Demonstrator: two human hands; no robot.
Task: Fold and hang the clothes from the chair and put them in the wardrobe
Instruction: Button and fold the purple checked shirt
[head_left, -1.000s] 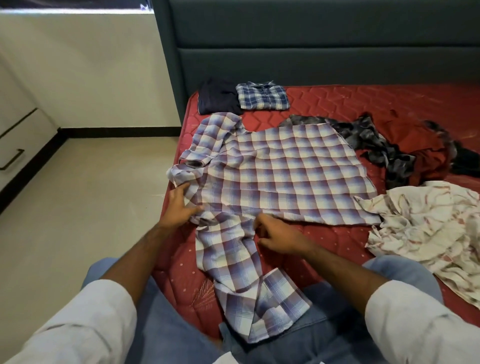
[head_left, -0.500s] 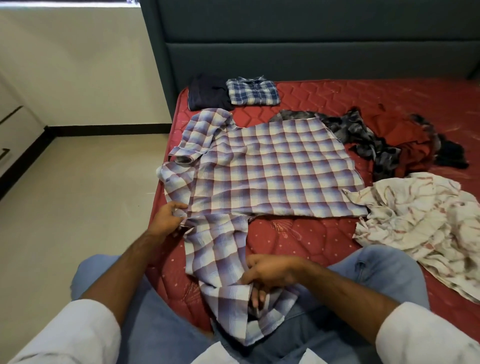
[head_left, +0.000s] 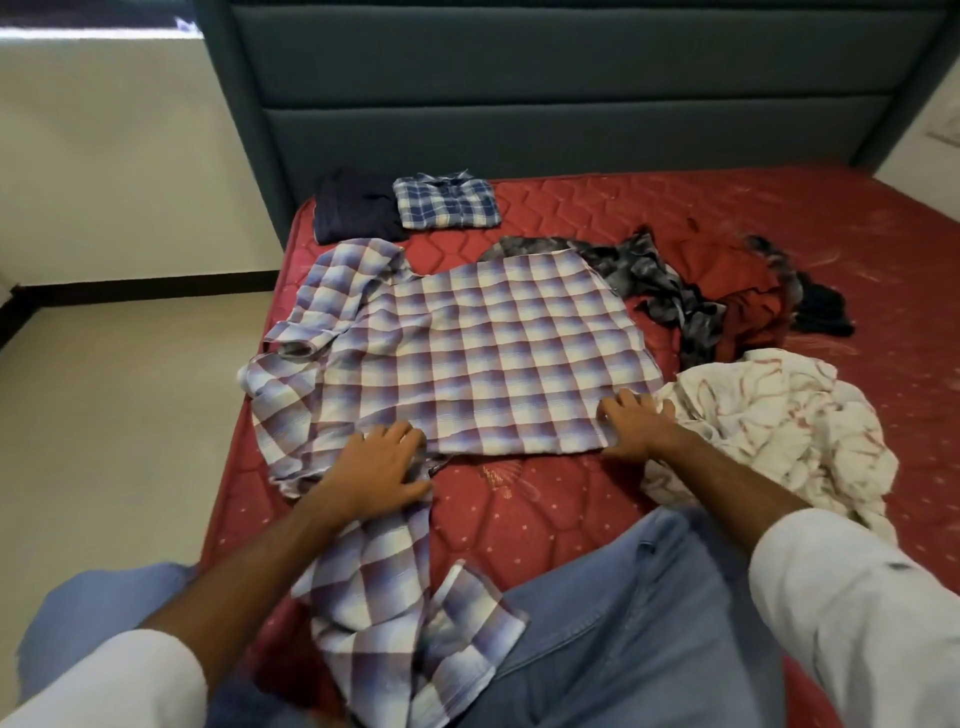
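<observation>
The purple-and-white checked cotton shirt lies spread on the red quilted mattress, one sleeve trailing onto the lap. The left hand and right hand press its near edge with flat, relaxed fingers.

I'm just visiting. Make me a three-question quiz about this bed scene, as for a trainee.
1. True or false: the checked shirt lies spread on the red mattress.
2. What does the right hand rest on: A) the shirt's bottom corner, B) the folded blue plaid shirt, C) the headboard?
3. Which crumpled garment lies beside the right hand?

Key: 1 true. 2 A. 3 the white patterned garment.
</observation>
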